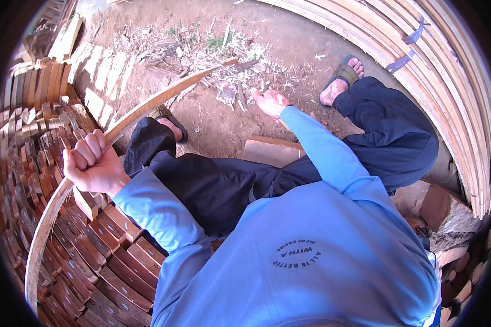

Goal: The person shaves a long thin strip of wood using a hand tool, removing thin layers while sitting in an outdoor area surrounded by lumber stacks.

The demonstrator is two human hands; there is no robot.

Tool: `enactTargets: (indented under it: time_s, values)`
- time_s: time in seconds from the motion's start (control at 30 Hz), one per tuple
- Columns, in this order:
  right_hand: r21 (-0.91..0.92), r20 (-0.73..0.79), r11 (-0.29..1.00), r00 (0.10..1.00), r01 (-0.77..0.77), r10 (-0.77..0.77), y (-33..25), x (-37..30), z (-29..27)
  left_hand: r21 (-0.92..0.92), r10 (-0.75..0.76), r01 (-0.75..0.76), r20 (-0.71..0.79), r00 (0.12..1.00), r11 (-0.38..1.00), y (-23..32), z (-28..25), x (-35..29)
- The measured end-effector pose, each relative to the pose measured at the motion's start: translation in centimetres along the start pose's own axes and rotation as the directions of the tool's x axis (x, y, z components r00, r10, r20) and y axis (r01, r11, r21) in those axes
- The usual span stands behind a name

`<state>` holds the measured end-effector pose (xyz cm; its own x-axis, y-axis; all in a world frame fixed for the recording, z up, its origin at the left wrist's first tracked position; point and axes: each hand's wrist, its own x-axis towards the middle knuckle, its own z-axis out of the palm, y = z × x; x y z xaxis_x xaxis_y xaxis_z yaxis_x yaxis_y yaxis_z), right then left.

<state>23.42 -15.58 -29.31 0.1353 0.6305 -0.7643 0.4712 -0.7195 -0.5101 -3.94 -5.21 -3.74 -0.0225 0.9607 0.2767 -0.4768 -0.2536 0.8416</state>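
My left hand (90, 163) is wrapped in a fist around a long, thin wooden strip (161, 98). The strip runs aslant, its far end over the ground ahead and its near end down past my left side; the fisheye view bends it. Out in front, my right hand (270, 102) is turned partly palm up, its fingers loosely apart and nothing seen in them. It is apart from the strip, to the right of its far end. Under it lies the littered ground, and a wooden block (273, 151) sits between my legs.
Stacked brown wooden pieces (98, 245) fill the left side. Wood shavings and scraps (229, 54) litter the dirt ahead. Long pale boards (431, 60) with blue ties stand along the right. Near my right hip are a rough stone-like block (447, 212) and more wood ends.
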Motion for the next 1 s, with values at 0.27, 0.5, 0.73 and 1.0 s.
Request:
enactTargets:
  time_s: [0.27, 0.5, 0.73, 1.0]
  values:
    - [-0.005, 0.073, 0.998, 0.995, 0.061, -0.061, -0.8, -0.4, -0.8, 0.020, 0.013, -0.012, -0.037, 0.999, 1.000, 0.0, 0.1, -0.2]
    - [-0.148, 0.020, 0.943, 0.954, 0.299, -0.299, -3.6, -3.4, -1.7, 0.015, 0.017, -0.016, -0.059, 0.998, 1.000, 0.2, -0.4, -0.3]
    - [-0.027, 0.071, 1.000, 0.997, 0.012, -0.010, -1.6, -1.5, -1.8, 0.024, 0.019, -0.018, -0.042, 0.999, 1.000, 0.1, -0.1, -0.2]
    - [-0.024, 0.043, 1.000, 0.999, 0.004, -0.003, -1.0, 0.3, -0.8, 0.036, 0.024, -0.022, -0.057, 0.998, 0.999, 0.0, 0.2, -0.1]
